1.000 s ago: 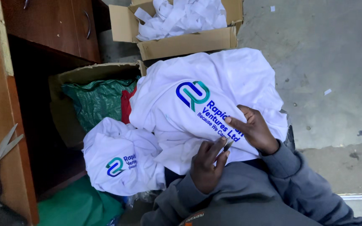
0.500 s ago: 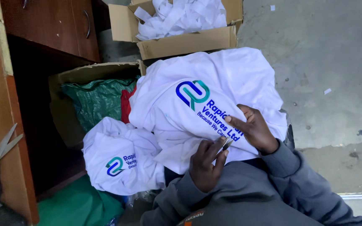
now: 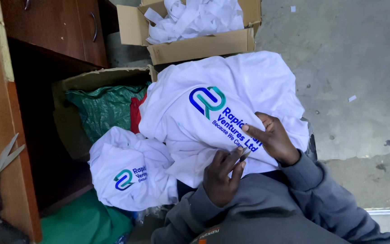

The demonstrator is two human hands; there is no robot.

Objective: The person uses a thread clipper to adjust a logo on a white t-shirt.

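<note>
Bare concrete floor (image 3: 353, 54) with boxes around, and a white printed shirt (image 3: 222, 108) draped over the lap so it lies flat, right hand (image 3: 271, 138) pressing the print taut while left hand (image 3: 222, 174) pinches a small blade-like tool (image 3: 245, 156).

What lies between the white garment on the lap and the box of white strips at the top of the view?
Nothing separate: in the head view the white garment runs up to the cardboard box, its upper edge meeting the box's front wall.
</note>
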